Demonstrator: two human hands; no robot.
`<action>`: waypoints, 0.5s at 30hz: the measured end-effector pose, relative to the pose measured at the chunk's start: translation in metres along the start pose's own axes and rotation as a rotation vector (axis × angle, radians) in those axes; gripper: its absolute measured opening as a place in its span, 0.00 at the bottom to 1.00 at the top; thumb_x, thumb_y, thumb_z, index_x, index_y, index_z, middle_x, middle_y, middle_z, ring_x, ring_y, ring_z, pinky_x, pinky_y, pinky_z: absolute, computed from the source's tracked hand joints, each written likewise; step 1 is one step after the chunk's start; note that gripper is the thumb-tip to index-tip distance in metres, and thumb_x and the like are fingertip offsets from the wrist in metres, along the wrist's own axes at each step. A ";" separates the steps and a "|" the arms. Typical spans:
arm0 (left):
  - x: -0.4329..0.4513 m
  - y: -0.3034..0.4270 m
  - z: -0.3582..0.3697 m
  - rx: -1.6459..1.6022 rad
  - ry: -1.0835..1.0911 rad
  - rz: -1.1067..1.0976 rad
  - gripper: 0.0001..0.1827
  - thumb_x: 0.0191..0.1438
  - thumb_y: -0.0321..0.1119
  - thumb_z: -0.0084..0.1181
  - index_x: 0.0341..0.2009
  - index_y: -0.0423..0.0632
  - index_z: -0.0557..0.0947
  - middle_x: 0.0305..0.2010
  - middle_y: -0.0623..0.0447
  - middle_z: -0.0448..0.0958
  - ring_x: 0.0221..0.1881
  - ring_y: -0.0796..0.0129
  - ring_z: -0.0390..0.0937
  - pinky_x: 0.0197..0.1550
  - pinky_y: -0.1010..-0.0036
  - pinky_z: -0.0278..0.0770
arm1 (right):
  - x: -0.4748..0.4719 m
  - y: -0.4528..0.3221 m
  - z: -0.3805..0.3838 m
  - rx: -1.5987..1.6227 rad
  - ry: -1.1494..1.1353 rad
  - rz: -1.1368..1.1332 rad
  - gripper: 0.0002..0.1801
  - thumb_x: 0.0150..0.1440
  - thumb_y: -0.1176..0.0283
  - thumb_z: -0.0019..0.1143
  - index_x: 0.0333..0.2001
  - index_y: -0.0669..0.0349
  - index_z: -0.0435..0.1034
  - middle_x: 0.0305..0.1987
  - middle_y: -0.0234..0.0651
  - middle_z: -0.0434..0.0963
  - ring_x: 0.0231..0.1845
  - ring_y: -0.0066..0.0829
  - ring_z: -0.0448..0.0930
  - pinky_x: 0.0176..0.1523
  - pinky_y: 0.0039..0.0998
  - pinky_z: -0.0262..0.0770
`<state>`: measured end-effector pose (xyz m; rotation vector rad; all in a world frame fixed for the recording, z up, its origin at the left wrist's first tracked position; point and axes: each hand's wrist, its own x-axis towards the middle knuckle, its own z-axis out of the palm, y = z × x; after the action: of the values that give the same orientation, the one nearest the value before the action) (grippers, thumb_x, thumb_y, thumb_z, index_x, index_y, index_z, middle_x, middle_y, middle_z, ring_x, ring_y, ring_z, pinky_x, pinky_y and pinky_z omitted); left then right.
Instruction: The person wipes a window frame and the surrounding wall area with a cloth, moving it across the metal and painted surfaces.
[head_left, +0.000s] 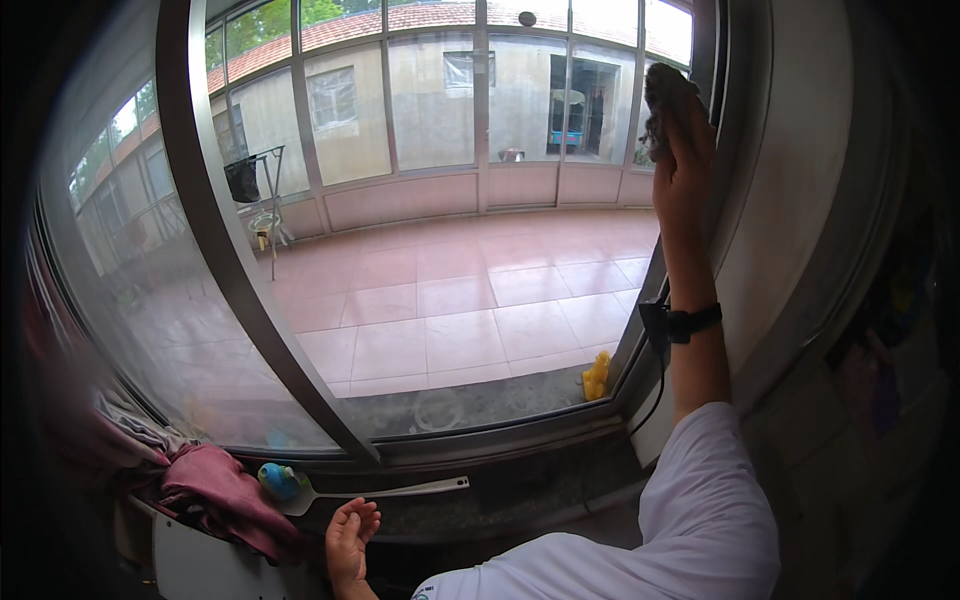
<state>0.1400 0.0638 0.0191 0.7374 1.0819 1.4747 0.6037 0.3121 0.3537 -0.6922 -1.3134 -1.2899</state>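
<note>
My right hand (684, 161) is raised at the upper right and presses a dark grey cloth (664, 97) against the window by the right side of its metal frame (705, 45). A black band with a small device and a cable is on that wrist. Low in the view, my left hand (354, 529) holds nothing, its fingers loosely curled, just below the handle of a metal spatula (397, 491). The window glass (450, 300) stretches across the view before me.
A blue bottle or toy (277, 480) lies by the spatula's blade on the dark sill (525, 480), beside a bunched pink curtain (217, 487). A white panel (202, 555) stands at lower left. Beyond the glass are a yellow object (596, 376), a metal rack (276, 195) and a tiled floor.
</note>
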 end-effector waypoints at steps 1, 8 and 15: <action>-0.001 0.000 0.003 0.002 0.011 -0.009 0.13 0.60 0.32 0.45 0.48 0.43 0.73 0.44 0.48 0.77 0.43 0.65 0.76 0.47 0.72 0.76 | -0.007 0.002 -0.001 -0.009 -0.002 0.028 0.24 0.49 0.83 0.49 0.51 0.55 0.71 0.61 0.43 0.65 0.60 0.43 0.66 0.61 0.41 0.60; -0.004 0.009 -0.010 -0.004 0.034 -0.004 0.12 0.61 0.31 0.45 0.47 0.42 0.74 0.43 0.49 0.77 0.42 0.68 0.76 0.46 0.76 0.75 | -0.040 -0.008 -0.009 -0.022 0.062 0.134 0.19 0.56 0.79 0.45 0.53 0.62 0.69 0.60 0.46 0.67 0.63 0.44 0.65 0.65 0.39 0.58; -0.016 0.015 -0.051 -0.029 0.096 0.009 0.12 0.61 0.31 0.45 0.47 0.43 0.74 0.43 0.50 0.77 0.42 0.69 0.76 0.46 0.76 0.75 | -0.012 -0.113 0.031 0.047 0.078 0.166 0.24 0.52 0.76 0.51 0.55 0.58 0.68 0.62 0.47 0.63 0.63 0.47 0.61 0.65 0.44 0.54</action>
<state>0.0920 0.0375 0.0147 0.6574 1.1280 1.5436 0.4917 0.3178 0.3168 -0.6964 -1.1942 -1.1378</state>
